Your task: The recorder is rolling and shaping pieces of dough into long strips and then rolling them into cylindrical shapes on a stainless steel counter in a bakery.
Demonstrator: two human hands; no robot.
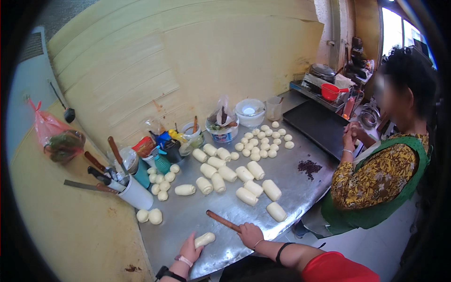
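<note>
My right hand (251,235) is wrapped around one end of a brown wooden rolling pin (222,220), which slants up and left above the metal table. Close by at the table's near edge, my left hand (189,248) grips the left end of a pale dough roll (205,239). Farther up the table lie several thick rolled dough pieces (227,174). Round dough balls (160,179) sit in a cluster to the left, and more small dough balls (264,140) are grouped toward the back.
Knives stand in a white container (136,195) on the left. Tubs and bottles line the wall, including a clear tub (222,133). A black tray (312,127) lies at the back right, near dark crumbs (309,169). A person in a green apron (376,207) stands at right, hands together.
</note>
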